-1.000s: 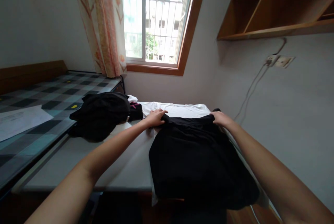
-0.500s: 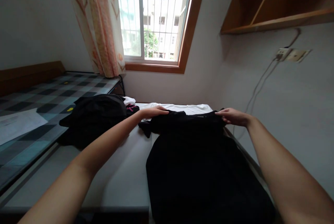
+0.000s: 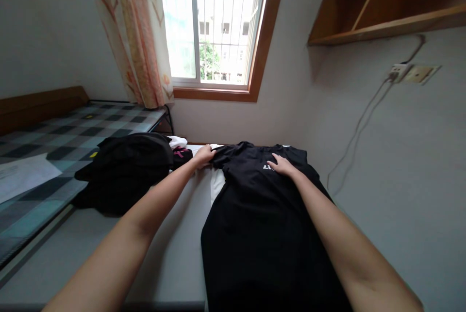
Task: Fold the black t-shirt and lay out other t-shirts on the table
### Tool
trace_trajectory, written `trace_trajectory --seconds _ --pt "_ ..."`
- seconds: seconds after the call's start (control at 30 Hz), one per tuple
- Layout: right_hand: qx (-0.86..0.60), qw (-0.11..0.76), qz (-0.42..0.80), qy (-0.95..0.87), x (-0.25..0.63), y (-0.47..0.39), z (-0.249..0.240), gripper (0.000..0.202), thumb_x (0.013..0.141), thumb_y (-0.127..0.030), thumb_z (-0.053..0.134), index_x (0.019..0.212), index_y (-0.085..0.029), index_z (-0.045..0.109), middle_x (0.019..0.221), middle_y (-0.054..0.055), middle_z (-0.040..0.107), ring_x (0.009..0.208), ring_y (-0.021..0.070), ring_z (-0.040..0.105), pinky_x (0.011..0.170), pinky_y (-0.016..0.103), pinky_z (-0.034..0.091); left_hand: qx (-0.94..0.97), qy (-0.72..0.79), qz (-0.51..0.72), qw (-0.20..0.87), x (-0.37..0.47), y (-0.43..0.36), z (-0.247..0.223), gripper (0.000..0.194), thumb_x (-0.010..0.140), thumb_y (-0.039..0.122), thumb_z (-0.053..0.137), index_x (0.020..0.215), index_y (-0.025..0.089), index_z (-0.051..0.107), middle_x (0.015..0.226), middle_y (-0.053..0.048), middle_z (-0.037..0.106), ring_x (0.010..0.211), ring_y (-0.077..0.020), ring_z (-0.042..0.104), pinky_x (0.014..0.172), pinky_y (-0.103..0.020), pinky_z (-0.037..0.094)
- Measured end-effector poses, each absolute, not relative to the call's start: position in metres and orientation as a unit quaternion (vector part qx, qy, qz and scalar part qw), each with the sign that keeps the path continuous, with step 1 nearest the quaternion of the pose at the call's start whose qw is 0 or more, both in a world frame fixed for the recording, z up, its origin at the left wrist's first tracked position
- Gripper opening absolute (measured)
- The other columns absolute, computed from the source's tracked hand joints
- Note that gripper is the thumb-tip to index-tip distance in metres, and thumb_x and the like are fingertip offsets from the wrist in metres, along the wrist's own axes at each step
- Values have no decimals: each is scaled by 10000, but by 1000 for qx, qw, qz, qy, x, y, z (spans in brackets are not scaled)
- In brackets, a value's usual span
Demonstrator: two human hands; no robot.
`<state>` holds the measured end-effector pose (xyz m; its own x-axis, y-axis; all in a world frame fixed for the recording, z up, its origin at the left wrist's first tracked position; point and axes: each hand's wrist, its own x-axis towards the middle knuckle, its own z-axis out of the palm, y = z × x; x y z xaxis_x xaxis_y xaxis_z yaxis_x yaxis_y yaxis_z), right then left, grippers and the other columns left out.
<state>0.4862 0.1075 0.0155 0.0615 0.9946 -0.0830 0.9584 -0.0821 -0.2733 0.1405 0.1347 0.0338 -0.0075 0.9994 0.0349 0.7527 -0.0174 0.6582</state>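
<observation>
Shirt, black, lies over white cloth on the table, left hand pinching 1 sleeve, right hand unclenched on its chest, beside white print, 1 dark heap left.

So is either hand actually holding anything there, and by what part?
The left hand holds the black T-shirt by the sleeve end on that side; the right hand rests on its chest by the white print, apparently not gripping.
</observation>
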Motion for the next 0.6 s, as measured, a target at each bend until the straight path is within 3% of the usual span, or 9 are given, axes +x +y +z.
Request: trace_trajectory --seconds 0.1,0.3,0.47,0.6 --pt "-748 19 72 -659 480 104 7 635 930 -522 410 1467 -183 396 1539 157 329 1412 352 285 1120 496 264 639 666 280 265 135 135 29 163 723 260 716 758 132 621 788 -104 684 866 -273 661 700 -283 488" --pt "-754 30 33 -655 466 104 16 507 908 -467 470 1337 -209 548 1407 158 472 1270 332 455 1031 455 366 576 659 380 299 133 140 27 133 819 242 608 903 140 604 757 -48 652 673 -165 638 605 -261 518" --pt "-751 65 15 -657 459 100 18 540 922 -479 456 1384 -202 505 1459 155 416 1311 329 408 1051 448 351 536 644 480 261 121 145 36 154 845 193 542 994 169 571 961 -77 656 878 -189 646 769 -313 536" --pt "-739 71 15 -670 463 95 15 548 943 -488 407 1393 -189 501 1454 147 435 1308 322 418 1067 440 342 561 625 499 213 105 137 37 326 767 67 531 1071 184 549 1050 -81 637 994 -204 616 878 -329 495"
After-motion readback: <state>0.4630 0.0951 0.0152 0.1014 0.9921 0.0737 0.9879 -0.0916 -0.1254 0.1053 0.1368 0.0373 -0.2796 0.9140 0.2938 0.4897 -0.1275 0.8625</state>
